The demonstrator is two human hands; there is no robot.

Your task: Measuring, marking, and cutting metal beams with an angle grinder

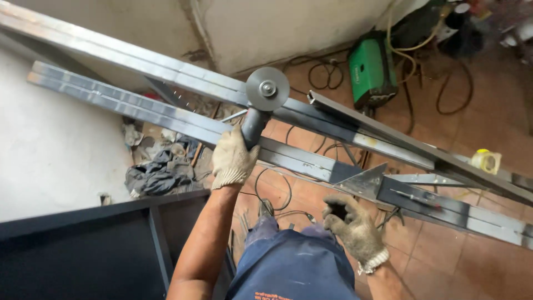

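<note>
Two gloved hands on my feed. Left hand [233, 160]: clenched round the body of an angle grinder [260, 105], its disc lying against the upper steel tube [139, 62]. Right hand [352, 228]: loosely curled, holding nothing, just below a triangular steel gusset [363, 180] on the lower tube [166, 114]. Green welder [372, 69] on the tiled floor beyond; dark rags [155, 175] near the wall.

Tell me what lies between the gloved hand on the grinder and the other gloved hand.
In the head view, between the left hand and the right hand lies a steel tube, with floor cables below.
</note>
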